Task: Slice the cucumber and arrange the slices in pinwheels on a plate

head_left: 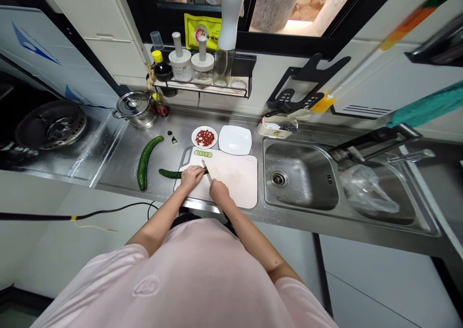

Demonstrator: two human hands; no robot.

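My left hand (192, 177) is closed over a dark green cucumber (169, 174), pressing it on the white cutting board (238, 185); its far left end sticks out past the board. In my right hand (219, 192) is a kitchen knife (207, 170), its blade up against the right end of that cucumber. Several thin cucumber slices (203, 154) lie in an overlapping row at the board's back edge. A second, whole cucumber (147, 161) rests on the steel counter to the left. Small green end pieces (174, 140) lie behind the board.
Behind the board stand a plate of chopped red pieces (204, 137) and a white square dish (235, 140). The sink (300, 173) is at the right. A lidded pot (136, 110) stands at the back left, below a condiment rack (206, 84). A pan (50, 124) sits farther left.
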